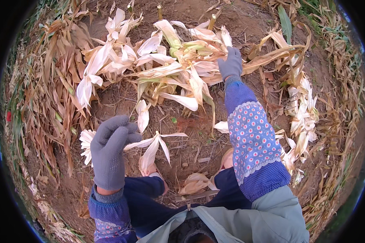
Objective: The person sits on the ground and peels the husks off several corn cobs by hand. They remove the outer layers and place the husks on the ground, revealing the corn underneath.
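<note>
A loose heap of pale, dry corn husks [170, 70] lies on the soil in front of me, with a few greenish husks near its top. My right hand [231, 63], in a grey knitted glove, reaches to the heap's right side and touches a pale husk [226, 37]; its fingertips are partly hidden, so its hold is unclear. Raised at the lower left, my left hand [114, 148] wears a matching glove. Its fingers are curled but apart, with nothing visible between them. A splayed husk [152, 152] lies just right of it, near my foot.
Brown corn stalks and leaves [54, 91] are piled along the left. A line of pale husks [304, 115] runs down the right. Short cut stubble [212, 22] stands up behind the heap. Between my feet lies another husk [196, 183].
</note>
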### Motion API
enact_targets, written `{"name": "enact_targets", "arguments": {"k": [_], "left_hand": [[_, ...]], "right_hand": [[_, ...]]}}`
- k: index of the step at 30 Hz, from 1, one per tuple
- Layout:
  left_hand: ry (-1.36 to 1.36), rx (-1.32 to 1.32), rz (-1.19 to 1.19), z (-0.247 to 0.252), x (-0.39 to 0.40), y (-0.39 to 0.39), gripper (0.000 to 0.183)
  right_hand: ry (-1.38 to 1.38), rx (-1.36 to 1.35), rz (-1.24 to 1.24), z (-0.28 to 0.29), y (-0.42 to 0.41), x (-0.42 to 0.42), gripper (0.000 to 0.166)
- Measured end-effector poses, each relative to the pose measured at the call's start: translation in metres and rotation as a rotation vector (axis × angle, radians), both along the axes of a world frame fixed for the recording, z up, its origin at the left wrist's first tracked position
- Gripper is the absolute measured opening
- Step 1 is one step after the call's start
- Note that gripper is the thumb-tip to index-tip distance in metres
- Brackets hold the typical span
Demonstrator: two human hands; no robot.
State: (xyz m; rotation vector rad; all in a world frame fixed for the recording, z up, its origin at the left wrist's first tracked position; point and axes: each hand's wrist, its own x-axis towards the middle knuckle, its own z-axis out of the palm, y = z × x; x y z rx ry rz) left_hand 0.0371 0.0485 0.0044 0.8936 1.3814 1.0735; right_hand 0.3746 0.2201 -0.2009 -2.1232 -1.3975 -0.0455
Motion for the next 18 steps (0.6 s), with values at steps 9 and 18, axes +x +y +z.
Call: {"name": "enact_targets", "arguments": {"k": [9,18], "left_hand": [[0.018,-0.042,-0.051,0.002,0.01,0.012,0.024],[0.048,-0.023,-0.088,-0.001,0.014,0.014,0.029]], "right_hand": [[0.136,-0.628,0.205,-0.02,-0.012,0.045,0.061],[-0.099,-0.485,0.751,0.086,-0.03,-0.085,0.031]]}}
